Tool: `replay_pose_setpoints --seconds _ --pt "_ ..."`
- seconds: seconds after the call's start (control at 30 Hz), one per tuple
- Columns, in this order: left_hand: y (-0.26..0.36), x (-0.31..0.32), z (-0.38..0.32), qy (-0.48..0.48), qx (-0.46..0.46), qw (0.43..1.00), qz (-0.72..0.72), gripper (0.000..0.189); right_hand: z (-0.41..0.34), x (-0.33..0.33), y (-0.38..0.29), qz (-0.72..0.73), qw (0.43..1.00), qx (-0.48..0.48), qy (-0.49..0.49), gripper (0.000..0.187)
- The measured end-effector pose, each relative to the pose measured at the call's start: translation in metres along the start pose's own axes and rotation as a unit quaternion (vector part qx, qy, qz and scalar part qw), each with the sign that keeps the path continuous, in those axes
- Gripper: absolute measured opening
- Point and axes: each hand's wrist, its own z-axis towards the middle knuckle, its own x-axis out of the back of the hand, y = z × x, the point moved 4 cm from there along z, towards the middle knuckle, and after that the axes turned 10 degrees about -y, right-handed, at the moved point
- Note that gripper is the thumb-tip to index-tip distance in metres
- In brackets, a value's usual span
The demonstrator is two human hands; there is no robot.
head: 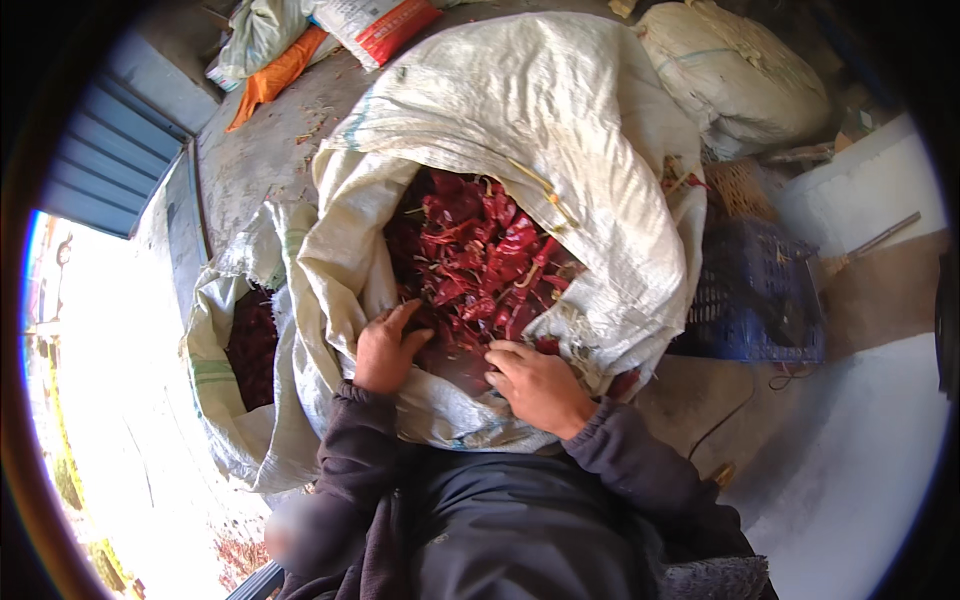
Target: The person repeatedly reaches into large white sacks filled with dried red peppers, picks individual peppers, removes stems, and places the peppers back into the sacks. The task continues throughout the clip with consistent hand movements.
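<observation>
A large white woven sack (525, 82) lies open in front of me, its mouth facing me. Dried red chili peppers (480, 255) fill the opening. At the left of the mouth, my left hand (390, 346) rests with thumb and fingers apart over the peppers, near the sack's folded edge. My right hand (540, 382) is at the lower right of the opening, fingers curled at the near peppers; whether it pinches one is unclear. A smaller open woven sack (225, 375) with dark red peppers (253, 349) stands to the left.
A blue plastic crate (757, 300) stands to the right, by a white wall. Behind lies another full woven sack (735, 75). A red and white bag (375, 26) and an orange cloth or bag (277, 75) are at the back left. A cord (724, 424) runs over the floor.
</observation>
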Motion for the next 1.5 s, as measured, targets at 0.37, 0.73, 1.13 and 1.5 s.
replay_pose_setpoints --seconds 0.37,0.73,1.13,1.5 --pt "0.046 0.014 -0.003 0.099 -0.057 0.986 0.126 0.032 0.004 0.003 0.004 -0.169 0.985 -0.018 -0.036 0.012" --pt "0.081 -0.003 -0.005 -0.01 -0.016 0.937 -0.35 0.05 0.018 0.018 -0.014 -0.027 0.992 0.02 0.121 0.025" --pt "0.081 -0.019 -0.014 -0.04 0.01 0.961 -0.273 0.031 0.012 0.008 -0.005 0.096 0.982 0.067 0.149 0.026" --pt "0.101 -0.018 -0.023 -0.113 -0.168 0.972 -0.12 0.035 0.008 0.013 0.003 0.217 0.974 0.005 0.056 0.04"
